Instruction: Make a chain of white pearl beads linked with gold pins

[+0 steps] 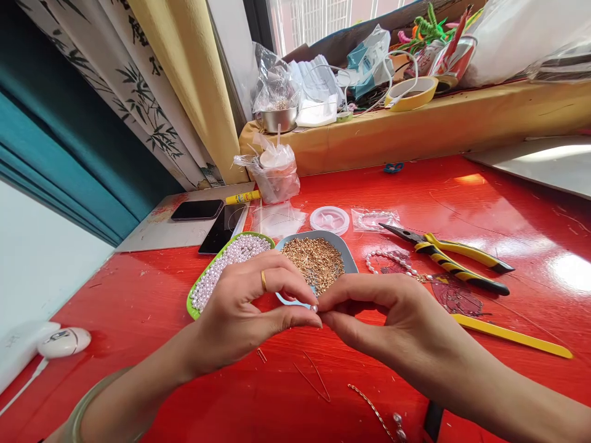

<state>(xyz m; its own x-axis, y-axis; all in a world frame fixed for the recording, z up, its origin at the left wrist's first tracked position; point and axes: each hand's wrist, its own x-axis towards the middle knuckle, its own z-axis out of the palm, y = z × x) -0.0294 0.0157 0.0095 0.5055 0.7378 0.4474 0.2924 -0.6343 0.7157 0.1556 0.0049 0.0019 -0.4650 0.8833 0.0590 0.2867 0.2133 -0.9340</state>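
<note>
A small pearl bead (314,309) is pinched between the thumb and finger of my left hand (258,301), which wears a gold ring. My right hand (378,304) meets it from the other side, thumb and forefinger pressed together at the bead; what lies between those fingertips is too small to make out. Just behind my hands are a green tray (190,301) of pale pink pearl beads (231,261) and a grey-blue tray (349,261) of small gold pieces (314,258). A pearl bracelet (392,255) lies beyond my right hand.
Yellow-and-black pliers (447,258) and a yellow strip (512,335) lie to the right. A gold chain (369,406) and a thin wire (318,384) rest near the front. Phones (196,210), a bagged cup (277,172) and a round white spool (329,219) stand behind.
</note>
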